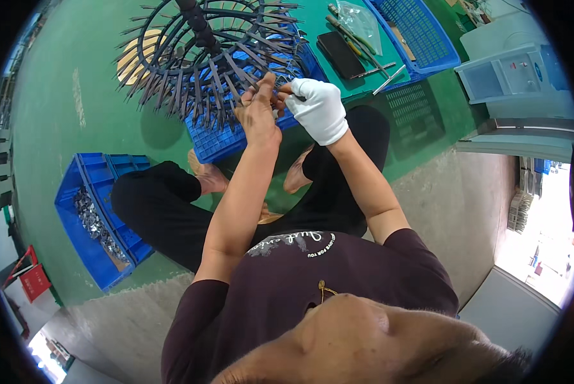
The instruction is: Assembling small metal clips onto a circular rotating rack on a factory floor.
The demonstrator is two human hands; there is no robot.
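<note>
Okay, rack (205, 40) sits top centre of the frame; left hand (258, 116) (bare) and right hand (318, 114) (gloved) meet at its lower-right edge. Fingers (266, 88) bunched narrow; can't tell if they hold a part. I'd steady 1 prong (241, 72) left-handed, work right-handed, keep knuckles off neighbouring tips.

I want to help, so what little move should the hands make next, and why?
Perhaps steady the dark spiky rack with the bare left hand before the gloved right hand moves: both hands are close together at its crowded, pointy edge, and a slip might poke.
</note>
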